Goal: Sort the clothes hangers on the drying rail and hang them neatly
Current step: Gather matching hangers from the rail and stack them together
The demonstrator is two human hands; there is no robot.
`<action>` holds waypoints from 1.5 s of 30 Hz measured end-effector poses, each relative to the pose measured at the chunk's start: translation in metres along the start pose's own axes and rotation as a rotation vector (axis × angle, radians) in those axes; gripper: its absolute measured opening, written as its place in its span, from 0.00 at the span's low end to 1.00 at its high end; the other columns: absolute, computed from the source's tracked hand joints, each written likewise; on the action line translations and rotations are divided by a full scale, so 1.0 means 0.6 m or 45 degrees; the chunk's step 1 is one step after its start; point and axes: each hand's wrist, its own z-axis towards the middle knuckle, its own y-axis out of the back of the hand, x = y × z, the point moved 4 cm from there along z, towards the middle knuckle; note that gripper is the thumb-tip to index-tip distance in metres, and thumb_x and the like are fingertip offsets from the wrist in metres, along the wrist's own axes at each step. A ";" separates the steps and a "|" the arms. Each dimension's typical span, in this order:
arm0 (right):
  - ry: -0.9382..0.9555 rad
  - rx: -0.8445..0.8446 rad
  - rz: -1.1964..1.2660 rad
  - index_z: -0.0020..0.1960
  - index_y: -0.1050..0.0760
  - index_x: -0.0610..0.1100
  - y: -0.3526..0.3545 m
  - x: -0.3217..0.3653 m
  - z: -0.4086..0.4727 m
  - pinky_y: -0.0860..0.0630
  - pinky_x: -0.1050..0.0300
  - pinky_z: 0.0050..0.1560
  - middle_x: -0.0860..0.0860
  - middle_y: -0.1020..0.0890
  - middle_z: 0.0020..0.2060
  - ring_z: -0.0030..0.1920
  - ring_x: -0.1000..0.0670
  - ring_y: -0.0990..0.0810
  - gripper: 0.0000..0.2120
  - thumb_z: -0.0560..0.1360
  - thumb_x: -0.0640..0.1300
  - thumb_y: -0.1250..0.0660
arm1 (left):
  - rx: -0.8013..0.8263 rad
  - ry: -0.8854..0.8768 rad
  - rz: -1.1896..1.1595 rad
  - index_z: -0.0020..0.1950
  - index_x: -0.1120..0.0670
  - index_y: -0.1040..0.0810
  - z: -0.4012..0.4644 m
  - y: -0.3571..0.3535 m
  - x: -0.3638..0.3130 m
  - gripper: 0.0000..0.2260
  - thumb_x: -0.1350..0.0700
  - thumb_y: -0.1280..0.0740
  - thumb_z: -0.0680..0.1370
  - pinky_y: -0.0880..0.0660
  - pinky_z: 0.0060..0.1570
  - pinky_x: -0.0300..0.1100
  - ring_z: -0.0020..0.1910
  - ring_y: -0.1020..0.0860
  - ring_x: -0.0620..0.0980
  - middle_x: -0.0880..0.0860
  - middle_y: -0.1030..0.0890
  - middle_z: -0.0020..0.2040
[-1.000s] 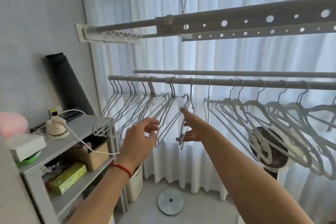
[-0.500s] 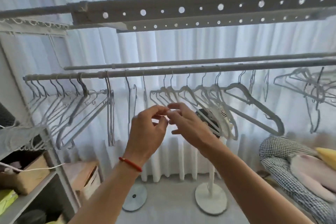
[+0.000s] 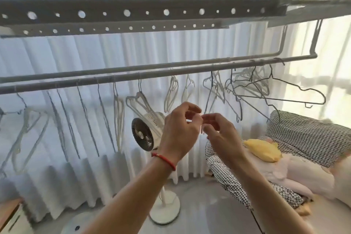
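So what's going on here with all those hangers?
A person is tidying hangers on a grey metal drying rail in front of white curtains. Both hands are raised below the rail: the left hand, with a red cord bracelet on its wrist, and the right hand meet fingertip to fingertip, gripping no hanger. White plastic hangers hang spaced out; thin grey wire hangers sit tangled at the right end.

Home: drying rail (image 3: 171, 74), curtains (image 3: 95, 59), sofa (image 3: 303, 138)

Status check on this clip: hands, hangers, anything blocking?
Left hand and right hand raised below the rail, fingertips together, no hanger visibly held. Dark wire hangers tangled at right. Standing fan behind, not blocking.
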 end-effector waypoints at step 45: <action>-0.455 0.344 0.489 0.58 0.27 0.29 0.249 -0.342 0.385 0.33 0.48 0.38 0.39 0.22 0.37 0.28 0.49 0.34 0.40 0.64 0.64 0.32 | 0.076 1.120 -0.544 0.65 0.58 0.29 0.153 -0.243 0.086 0.25 0.50 0.33 0.70 0.27 0.26 0.40 0.29 0.26 0.55 0.68 0.18 0.44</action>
